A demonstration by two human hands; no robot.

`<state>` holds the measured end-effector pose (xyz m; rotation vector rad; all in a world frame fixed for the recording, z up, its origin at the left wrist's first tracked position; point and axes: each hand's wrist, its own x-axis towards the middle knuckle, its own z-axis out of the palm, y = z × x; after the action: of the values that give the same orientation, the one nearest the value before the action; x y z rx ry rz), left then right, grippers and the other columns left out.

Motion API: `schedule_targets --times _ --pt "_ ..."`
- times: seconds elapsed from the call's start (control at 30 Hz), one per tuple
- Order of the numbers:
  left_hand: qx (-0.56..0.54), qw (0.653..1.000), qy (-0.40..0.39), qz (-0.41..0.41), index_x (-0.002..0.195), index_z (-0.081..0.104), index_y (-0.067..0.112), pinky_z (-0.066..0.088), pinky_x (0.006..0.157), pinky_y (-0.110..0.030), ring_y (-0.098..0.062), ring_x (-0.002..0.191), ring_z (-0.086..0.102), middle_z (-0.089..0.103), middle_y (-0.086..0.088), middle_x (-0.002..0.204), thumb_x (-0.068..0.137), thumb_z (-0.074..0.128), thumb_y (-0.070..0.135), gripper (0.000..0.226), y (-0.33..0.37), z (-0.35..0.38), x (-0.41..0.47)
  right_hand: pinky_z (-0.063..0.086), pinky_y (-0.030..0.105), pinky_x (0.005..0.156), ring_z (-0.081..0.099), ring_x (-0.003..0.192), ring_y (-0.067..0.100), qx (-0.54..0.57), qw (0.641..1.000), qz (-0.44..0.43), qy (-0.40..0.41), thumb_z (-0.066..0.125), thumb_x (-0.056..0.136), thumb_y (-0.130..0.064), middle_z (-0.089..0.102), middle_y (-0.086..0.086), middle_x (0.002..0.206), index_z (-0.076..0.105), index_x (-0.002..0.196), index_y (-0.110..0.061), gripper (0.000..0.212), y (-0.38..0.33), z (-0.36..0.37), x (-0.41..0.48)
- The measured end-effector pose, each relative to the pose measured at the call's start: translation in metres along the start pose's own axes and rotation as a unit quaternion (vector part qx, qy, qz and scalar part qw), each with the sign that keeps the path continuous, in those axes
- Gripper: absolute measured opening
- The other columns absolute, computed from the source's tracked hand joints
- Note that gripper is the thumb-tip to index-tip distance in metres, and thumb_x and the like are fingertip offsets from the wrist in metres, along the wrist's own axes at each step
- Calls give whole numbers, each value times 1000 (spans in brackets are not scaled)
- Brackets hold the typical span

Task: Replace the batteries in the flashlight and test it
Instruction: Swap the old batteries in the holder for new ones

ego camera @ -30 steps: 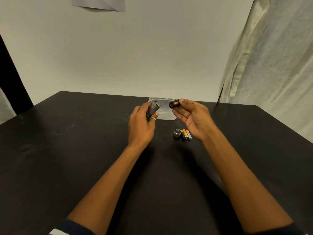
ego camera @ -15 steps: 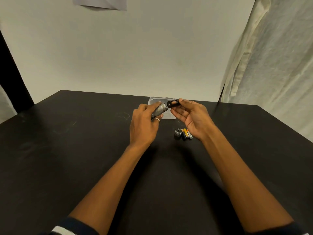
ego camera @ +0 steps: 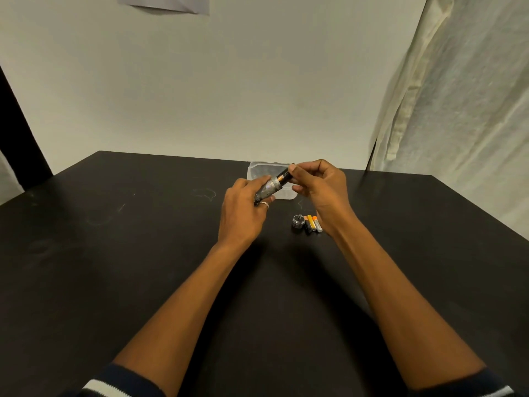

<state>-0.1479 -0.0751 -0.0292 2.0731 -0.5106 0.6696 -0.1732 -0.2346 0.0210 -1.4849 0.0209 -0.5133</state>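
Both forearms reach in from the near edge over the black bench [ego camera: 114, 253]. The left hand [ego camera: 243, 207] is curled around the grey knurled flashlight body [ego camera: 267, 188], knuckles up, ring on one finger. The right hand [ego camera: 317, 187] is bent at the wrist, thumb and fingertips pinched on the far end of a dark battery holder [ego camera: 283, 177] that's partway inside the flashlight's open end. The whole thing is held above the bench, long axis running from near-left up to far-right, open end pointing far-right. Behind it sits a clear plastic container [ego camera: 259, 170]. The tail cap [ego camera: 297, 221] and loose batteries [ego camera: 312, 223] lie just near the right wrist.
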Motion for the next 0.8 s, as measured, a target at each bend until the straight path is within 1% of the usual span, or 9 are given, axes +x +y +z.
schedule_targets --times 0.07,0.23,0.37,0.47,0.57,0.63,0.7,0.77,0.8 --pt "-6 1000 -1 -3 135 64 23 52 81 -33 -21 95 57 60 -4 107 92 74 22 44 1 0 0 61 23 75 77 89 19 7 1000 -6 10 77 91 -13 76 10 93 70 89 -10 8 1 0 0" --pt "-14 1000 -1 -11 135 64 22 50 81 -30 -20 95 58 61 -5 108 92 73 23 44 0 0 0 62 28 82 77 95 28 -17 1000 -8 -14 78 90 -11 74 22 100 70 89 -3 12 6 4 0" --pt "-19 1000 -4 -5 136 63 21 52 83 -31 -19 96 59 62 -6 110 93 72 20 44 1 0 -1 62 34 85 74 97 21 -112 992 -19 -60 75 93 -23 77 9 95 78 86 -11 14 10 8 -1" --pt "-21 1000 -8 -5 136 64 19 50 82 -29 -19 94 59 62 -6 108 93 72 19 44 0 -1 -1 61 28 80 74 99 15 -110 991 1 -81 68 98 -29 79 4 98 81 90 -15 21 8 7 -2" --pt "-18 1000 -15 -20 136 64 20 43 79 -23 -16 92 57 61 -4 106 92 73 23 45 -3 0 0 59 22 74 75 96 13 -81 994 20 -70 65 100 -27 78 2 103 79 98 -14 18 3 -2 1" --pt "-20 999 -19 -32 136 64 22 40 79 -20 -15 92 56 59 -2 105 92 74 24 46 -6 0 -1 57 20 71 74 93 11 -132 989 17 -70 67 99 -25 78 1 102 78 101 -14 15 -1 -11 5" --pt "-24 999 -22 -39 136 64 22 40 79 -21 -15 91 56 58 -1 103 91 75 23 46 -8 1 -1 52 15 69 71 86 5 -268 959 -8 -87 70 97 -25 77 -4 97 79 102 -16 13 -3 -21 10" --pt "-26 999 -22 -42 135 64 23 40 79 -22 -15 91 57 58 0 103 90 76 23 46 -9 2 -1 44 7 67 66 81 -3 -402 906 -38 -129 72 94 -26 75 -10 93 79 101 -20 11 -8 -30 13" --pt "-28 998 -22 -44 134 64 22 41 80 -22 -15 92 57 59 1 103 89 76 23 46 -9 2 0 41 6 67 66 83 -4 -446 880 -40 -157 74 93 -26 75 -11 95 79 103 -22 12 -12 -33 14"
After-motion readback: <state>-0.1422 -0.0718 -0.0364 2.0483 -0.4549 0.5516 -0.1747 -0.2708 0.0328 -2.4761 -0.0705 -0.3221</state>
